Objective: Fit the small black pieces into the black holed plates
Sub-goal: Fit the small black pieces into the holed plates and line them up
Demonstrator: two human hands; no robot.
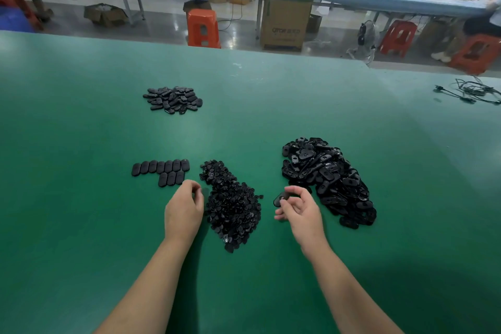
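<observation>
A heap of small black pieces (233, 206) lies in the middle of the green table. To its right is a bigger heap of black holed plates (328, 176). My right hand (298, 206) pinches one holed plate (280, 198) between thumb and fingers, just left of that heap. My left hand (184, 206) hovers at the left edge of the small-piece heap with its fingers curled; what its fingertips hold is too small to tell. Two neat rows of black plates (162, 171) lie flat to the left.
A further pile of black plates (173, 99) sits near the table's far side. Black cables (471, 92) lie at the far right edge. Beyond the green table (81, 225) are orange stools (203, 27), cardboard boxes (284, 22) and another workbench.
</observation>
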